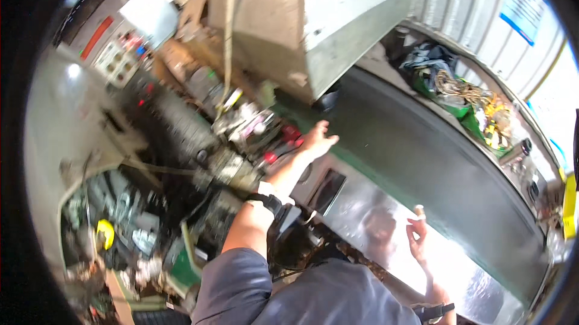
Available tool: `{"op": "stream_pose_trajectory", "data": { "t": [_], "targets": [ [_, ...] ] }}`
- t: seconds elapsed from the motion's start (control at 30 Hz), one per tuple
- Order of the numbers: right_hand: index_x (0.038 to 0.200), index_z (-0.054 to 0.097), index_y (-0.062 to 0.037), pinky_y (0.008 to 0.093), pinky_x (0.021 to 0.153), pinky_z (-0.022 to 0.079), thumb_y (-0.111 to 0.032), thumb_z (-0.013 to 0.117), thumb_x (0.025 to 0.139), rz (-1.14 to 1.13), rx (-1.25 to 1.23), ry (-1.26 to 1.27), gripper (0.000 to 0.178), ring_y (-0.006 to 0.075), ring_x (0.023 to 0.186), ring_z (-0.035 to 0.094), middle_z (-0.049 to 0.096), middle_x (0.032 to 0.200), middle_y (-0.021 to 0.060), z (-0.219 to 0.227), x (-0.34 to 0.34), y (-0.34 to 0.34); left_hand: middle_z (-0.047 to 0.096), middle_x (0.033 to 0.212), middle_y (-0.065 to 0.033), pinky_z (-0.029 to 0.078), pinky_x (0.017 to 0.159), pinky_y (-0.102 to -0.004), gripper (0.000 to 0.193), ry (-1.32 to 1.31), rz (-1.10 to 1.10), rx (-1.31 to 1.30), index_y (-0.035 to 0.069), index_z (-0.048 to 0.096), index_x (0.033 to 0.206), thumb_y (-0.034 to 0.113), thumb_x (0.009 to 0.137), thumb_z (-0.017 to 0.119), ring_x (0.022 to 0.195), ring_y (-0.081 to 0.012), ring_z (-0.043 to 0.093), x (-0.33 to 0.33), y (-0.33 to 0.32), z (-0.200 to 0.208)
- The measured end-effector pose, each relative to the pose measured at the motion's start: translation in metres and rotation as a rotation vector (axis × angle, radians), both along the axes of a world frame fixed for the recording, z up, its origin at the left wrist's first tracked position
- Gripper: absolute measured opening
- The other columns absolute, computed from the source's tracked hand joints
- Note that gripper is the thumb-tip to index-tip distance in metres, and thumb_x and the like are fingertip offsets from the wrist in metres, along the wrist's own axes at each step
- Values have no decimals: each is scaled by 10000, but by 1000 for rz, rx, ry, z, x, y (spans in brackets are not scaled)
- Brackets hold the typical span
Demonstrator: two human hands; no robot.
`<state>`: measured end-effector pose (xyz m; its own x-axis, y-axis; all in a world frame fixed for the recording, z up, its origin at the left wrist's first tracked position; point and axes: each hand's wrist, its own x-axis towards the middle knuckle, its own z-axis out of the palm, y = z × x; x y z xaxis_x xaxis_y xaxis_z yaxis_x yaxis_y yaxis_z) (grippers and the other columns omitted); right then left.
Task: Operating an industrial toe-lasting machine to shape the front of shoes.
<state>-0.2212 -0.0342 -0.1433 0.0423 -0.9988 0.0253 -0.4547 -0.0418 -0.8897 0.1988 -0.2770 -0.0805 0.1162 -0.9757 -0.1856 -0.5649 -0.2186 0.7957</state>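
My left hand point(318, 141) reaches forward over the near edge of a dark conveyor belt point(416, 144), its fingers spread and holding nothing that I can see. Close to its wrist, red items point(289, 135) lie in a heap of mixed scrap. My right hand point(417, 237) hovers above the shiny metal ledge point(368, 216) along the belt, fingers apart, with something pale on one fingertip. A dark flat rectangle point(329, 191), which may be a phone or an opening, shows on the ledge between my hands.
A large metal hood point(356, 17) stands over the belt's far end. Green bags point(464, 114) with cables and cloth sit along the far side. At left is a bin point(63, 210) of mixed scrap with a yellow round piece point(105, 234). A cord point(228, 35) hangs down.
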Motion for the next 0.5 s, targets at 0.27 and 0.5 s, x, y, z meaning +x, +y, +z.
{"op": "stream_pose_trajectory", "data": {
  "t": [0.27, 0.5],
  "targets": [
    [1590, 309, -108, 385, 1004, 538, -233, 739, 966, -118, 488, -581, 768, 239, 1114, 670, 674, 1290, 178, 55, 42, -75, 621, 1332, -270, 475, 1063, -457, 705, -598, -387, -173, -26, 517, 1415, 189, 801, 788, 1258, -383, 598, 43, -177, -17],
    [1646, -13, -247, 608, 1065, 438, -320, 768, 937, -510, 708, -1218, 1057, 303, 1406, 421, 387, 1560, 167, 40, 67, -143, 689, 1255, -185, 508, 1002, -397, 473, -42, -554, -247, -22, 665, 1256, 244, 882, 781, 1168, -299, 651, 1, -255, -27]
  ]
}}
